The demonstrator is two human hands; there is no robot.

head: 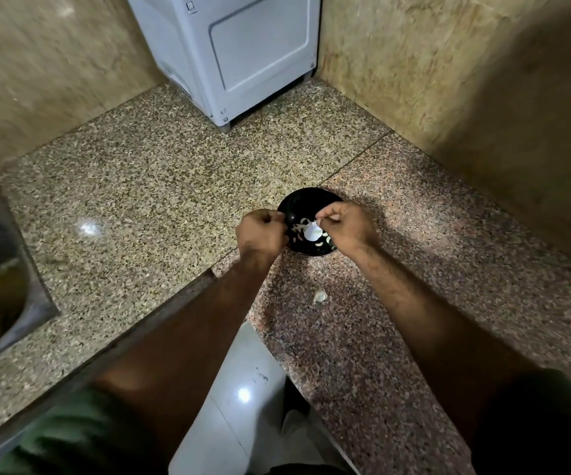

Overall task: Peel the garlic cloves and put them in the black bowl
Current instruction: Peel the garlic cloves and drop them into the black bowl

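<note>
- Here, both hands work directly above the black bowl (306, 200), presumably so that a freed clove drops straight in and need not be carried.
- Right hand (344, 228): fingers curled, pinching a white piece, a garlic clove (312, 231) or its papery skin; which of the 2 is too bright to tell. It hangs at the hand's 9 o'clock side, over the bowl's middle.
- Left hand (260, 231): fingers curled tight at the bowl's 9 o'clock edge. Whether it pinches a scrap of peel or nothing at all, I cannot tell; the fingertips face away from the camera.
- The 2 hands sit apart with the white piece between them, which reads as a pull-apart peeling motion, 1 hand anchoring and 1 stripping. A judgement only.
- Inside the bowl, several pale curved pieces (296, 238) lie on the black floor, likely cloves already peeled, so the task looks partly done.
- On the speckled counter (363, 320), at the bowl's 6 o'clock and well apart from it, lies 1 small pale scrap (320, 296); probably discarded skin, or possibly a clove waiting, not clear.
- Bowl sits near the counter's inner corner, within easy reach of both forearms.
- Outward: a white appliance (243, 53) stands at 12 o'clock against the stone walls; a steel sink (0, 286) at 9 o'clock; pale floor tile (243, 406) shows at 6 o'clock between the counter runs.
- Risk, as judged: peel falling into the bowl with the cloves.
</note>
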